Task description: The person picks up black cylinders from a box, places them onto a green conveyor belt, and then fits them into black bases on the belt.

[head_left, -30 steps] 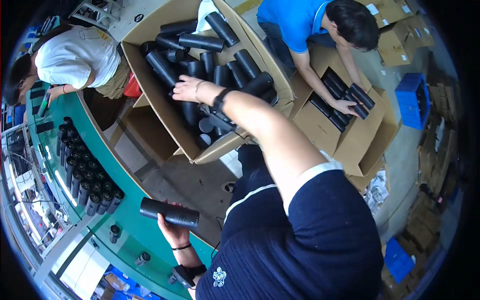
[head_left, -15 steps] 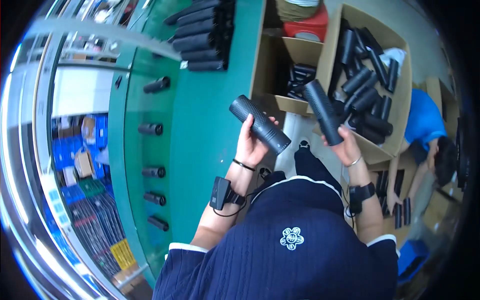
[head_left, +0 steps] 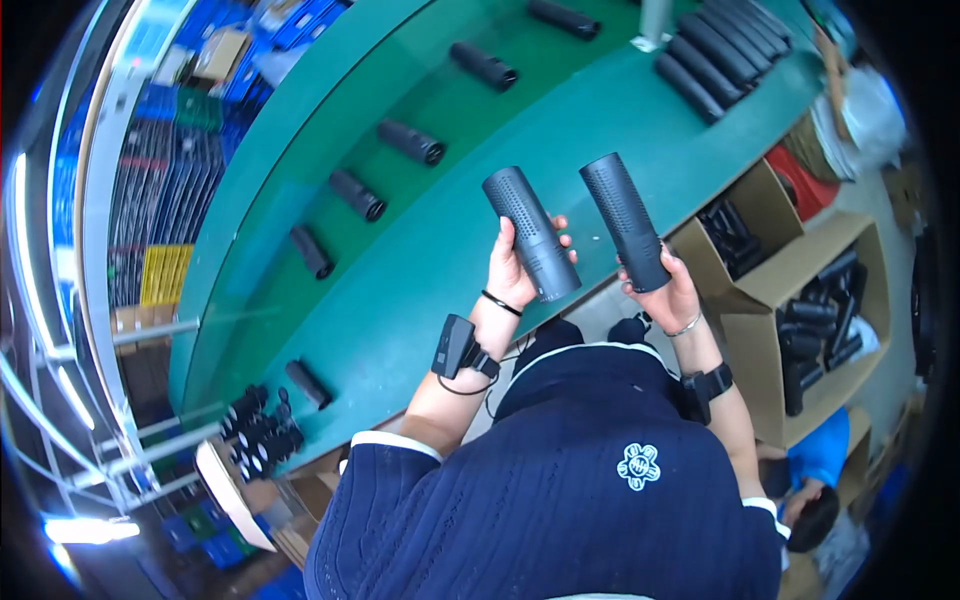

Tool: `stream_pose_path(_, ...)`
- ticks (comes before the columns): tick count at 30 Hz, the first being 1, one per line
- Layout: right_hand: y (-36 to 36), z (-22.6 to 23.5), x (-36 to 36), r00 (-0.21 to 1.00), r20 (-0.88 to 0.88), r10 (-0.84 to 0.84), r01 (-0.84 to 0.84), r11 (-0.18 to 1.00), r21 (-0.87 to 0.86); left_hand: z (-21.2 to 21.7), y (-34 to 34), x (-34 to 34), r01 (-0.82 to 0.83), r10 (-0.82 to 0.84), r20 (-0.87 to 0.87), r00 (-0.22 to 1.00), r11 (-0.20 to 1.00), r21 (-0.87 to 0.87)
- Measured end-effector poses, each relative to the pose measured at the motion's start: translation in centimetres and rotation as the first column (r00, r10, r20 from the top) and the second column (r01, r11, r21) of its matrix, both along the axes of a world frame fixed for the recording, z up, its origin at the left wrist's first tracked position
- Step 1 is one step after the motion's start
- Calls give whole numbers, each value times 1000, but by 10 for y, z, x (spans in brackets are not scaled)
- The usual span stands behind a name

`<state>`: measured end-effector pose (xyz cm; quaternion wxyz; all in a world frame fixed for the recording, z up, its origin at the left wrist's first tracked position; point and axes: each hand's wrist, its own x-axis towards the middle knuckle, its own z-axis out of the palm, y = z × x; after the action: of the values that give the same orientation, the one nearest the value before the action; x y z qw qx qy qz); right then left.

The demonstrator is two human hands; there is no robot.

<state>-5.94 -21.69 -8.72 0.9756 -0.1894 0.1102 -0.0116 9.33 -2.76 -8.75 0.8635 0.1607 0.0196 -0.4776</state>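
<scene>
My left hand (head_left: 513, 268) is wrapped round a black perforated cylinder (head_left: 530, 235), a hollow-looking tube with a pattern of small holes over its upper part. A second tube of the same kind, a black perforated tube (head_left: 624, 220), is gripped near its lower end by my right hand (head_left: 668, 290). Both tubes tilt with their tops toward the left and stand apart, above the near edge of the green table (head_left: 450, 245). Black straps with devices sit on both my forearms.
Several black tubes (head_left: 410, 142) lie spaced along the green conveyor strip; a row of tubes (head_left: 722, 55) sits at the far right. Cardboard boxes (head_left: 850, 395) with black tubes stand to my right, near a person in blue (head_left: 822, 455). More black parts (head_left: 262, 432) lie at lower left.
My view has swung left along the table, so the boxes and co-worker appear farther right and lower. Both tubes remain in my hands and are now closer to parallel.
</scene>
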Motion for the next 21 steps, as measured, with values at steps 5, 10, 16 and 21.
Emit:
stream_pose_path(5, 27, 1, 31, 988, -48, 147, -147, 989, 0, -6, 50, 7, -83, 90, 58, 994, 990, -117)
stream_pose_path(10, 56, 0, 55, 970, -75, 231, -229, 973, 37, -14, 96, 21, -144, 153, 81, 985, 984, -104)
stream_pose_path(16, 106, -5, 91, 950, -130, 285, -280, 958, 58, -7, 221, 68, -362, 349, 111, 931, 921, 143)
stream_pose_path(21, 132, -10, 112, 943, -161, 292, -272, 953, 134, -9, 360, 119, -665, 541, 387, 747, 601, 443)
